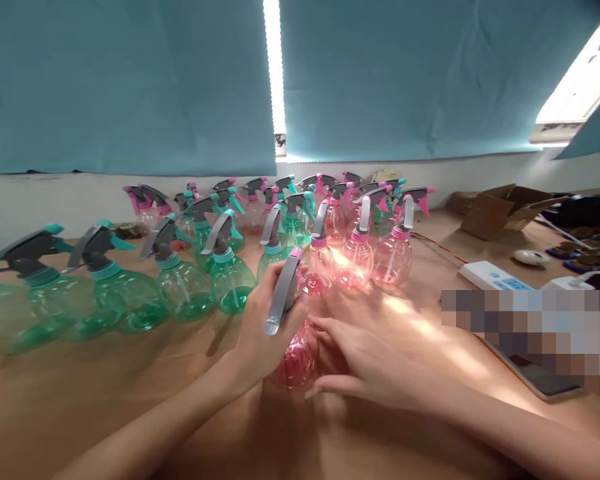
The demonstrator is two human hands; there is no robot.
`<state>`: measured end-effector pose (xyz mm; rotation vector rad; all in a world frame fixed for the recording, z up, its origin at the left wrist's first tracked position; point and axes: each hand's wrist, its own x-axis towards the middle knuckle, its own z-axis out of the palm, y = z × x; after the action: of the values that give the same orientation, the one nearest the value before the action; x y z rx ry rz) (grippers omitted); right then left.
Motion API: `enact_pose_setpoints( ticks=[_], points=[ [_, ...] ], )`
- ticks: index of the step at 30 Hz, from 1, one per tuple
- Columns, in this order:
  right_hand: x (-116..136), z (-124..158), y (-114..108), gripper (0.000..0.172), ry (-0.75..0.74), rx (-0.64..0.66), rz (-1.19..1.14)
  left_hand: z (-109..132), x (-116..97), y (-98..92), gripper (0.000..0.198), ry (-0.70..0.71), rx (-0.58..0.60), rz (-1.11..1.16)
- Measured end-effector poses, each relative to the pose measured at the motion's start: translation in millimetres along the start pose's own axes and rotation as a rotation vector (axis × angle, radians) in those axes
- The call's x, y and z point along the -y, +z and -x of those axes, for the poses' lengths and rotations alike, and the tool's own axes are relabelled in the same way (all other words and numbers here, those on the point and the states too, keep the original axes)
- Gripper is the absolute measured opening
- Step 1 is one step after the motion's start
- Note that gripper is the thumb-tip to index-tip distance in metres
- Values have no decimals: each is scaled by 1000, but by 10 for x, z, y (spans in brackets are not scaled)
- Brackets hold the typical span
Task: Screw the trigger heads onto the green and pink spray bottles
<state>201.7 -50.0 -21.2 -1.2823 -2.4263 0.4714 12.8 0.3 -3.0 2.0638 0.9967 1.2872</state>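
Note:
A pink clear spray bottle [296, 363] with a grey trigger lever stands close in front of me on the table. My left hand [264, 321] is closed around its neck, just under the spray head. Beside the bottle's right side is my right hand [367, 363], its fingers stretched and the thumb apart. Its fingertips reach the bottle's side; whether they press on it I cannot tell. Just behind stand more pink spray bottles [356, 263]. To the left runs a row of green spray bottles [233, 283] with grey and turquoise heads.
Several more spray bottles crowd the back of the brown table [180, 413] by the wall. On the right are an open cardboard box [495, 210], a white power strip [495, 275], a white mouse [530, 257] and a phone [545, 380], partly under a blurred patch. Blue blinds [130, 87] hang behind.

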Motion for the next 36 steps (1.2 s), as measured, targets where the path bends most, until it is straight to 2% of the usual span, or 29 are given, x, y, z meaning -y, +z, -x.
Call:
enact_pose_setpoints(
  ticks=[3,5,8,13,16,19,24,28,31,36],
  points=[
    [52,58,-99,68,17,-101,105,-18,-24,114,33,-34,51,-8],
    [31,97,-109,67,-2,-180,94,-41,-78,224,31,-60,76,2],
    [-55,154,-52,69,2,-287,-48,-93,-176,436,30,-66,67,24],
    [-234,277,-7,56,63,-424,-210,-213,-282,812,31,-34,92,49],
    [-340,387,-74,48,148,-443,-226,-296,-354,992,35,-42,154,77],
    [-472,508,-185,42,166,-392,-227,-354,-410,1119,51,-33,220,82],
    [-822,699,-469,51,314,-489,-218,-298,-293,1223,62,10,277,47],
    [-1196,794,-735,39,334,-558,-202,-168,-98,1246,50,-67,331,39],
    [-1477,797,-862,57,415,-682,-127,-105,2,1243,46,-121,369,21],
    [-1795,659,-980,53,462,-723,-56,-70,81,1251,37,-132,374,2]
  ],
)
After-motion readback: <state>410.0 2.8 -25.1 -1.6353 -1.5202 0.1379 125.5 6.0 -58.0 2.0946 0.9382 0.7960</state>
